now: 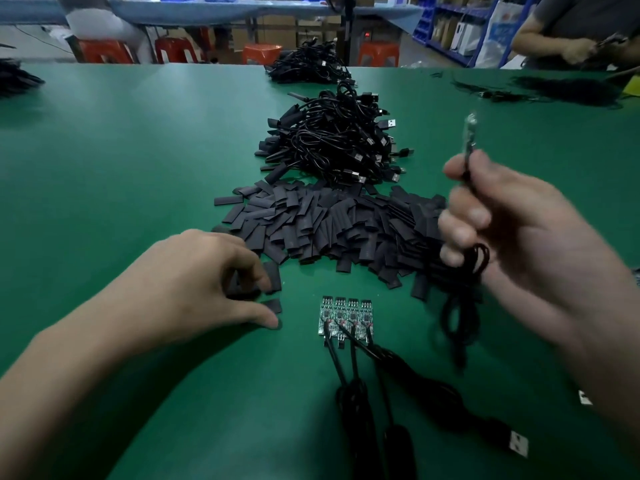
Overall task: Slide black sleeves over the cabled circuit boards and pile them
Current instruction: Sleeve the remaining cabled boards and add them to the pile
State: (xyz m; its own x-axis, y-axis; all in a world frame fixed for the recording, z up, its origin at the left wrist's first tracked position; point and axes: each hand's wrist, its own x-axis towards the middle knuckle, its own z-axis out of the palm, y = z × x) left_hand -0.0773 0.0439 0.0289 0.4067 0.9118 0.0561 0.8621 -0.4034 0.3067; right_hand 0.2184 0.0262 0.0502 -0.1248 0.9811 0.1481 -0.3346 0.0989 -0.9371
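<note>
On the green table (138,150) right in front of you, four bare circuit boards (346,317) lie side by side in a tight row. Their black cables (349,393) trail back toward you, and one ends in a USB plug (518,443) at the lower right.

Your left hand (207,282) is down on the mat just left of that row. Its fingers are curled over a loose black sleeve (242,291), and the thumb tip rests on the mat, apart from them, just beside a second loose sleeve (272,305). Motion blur hides whether the sleeve under the fingers is actually pinched.

Your right hand (512,230) is raised above the table's right side and grips a cabled circuit board (469,136). Thumb and forefinger pinch its lead just below the board, which points up and is heavily blurred. The other fingers curl round the bundled cable (464,289), whose loops hang below your hand.

Between your hands and farther out lies a broad heap of black sleeves (329,223). Touching its far edge is a pile of sleeved boards with coiled USB cables (332,140), and another such pile (308,64) sits near the table's far edge.

At the far right corner another person (571,29) works at the table, with dark strands (568,88) spread in front of them. Orange stools (261,51) stand behind the table.
</note>
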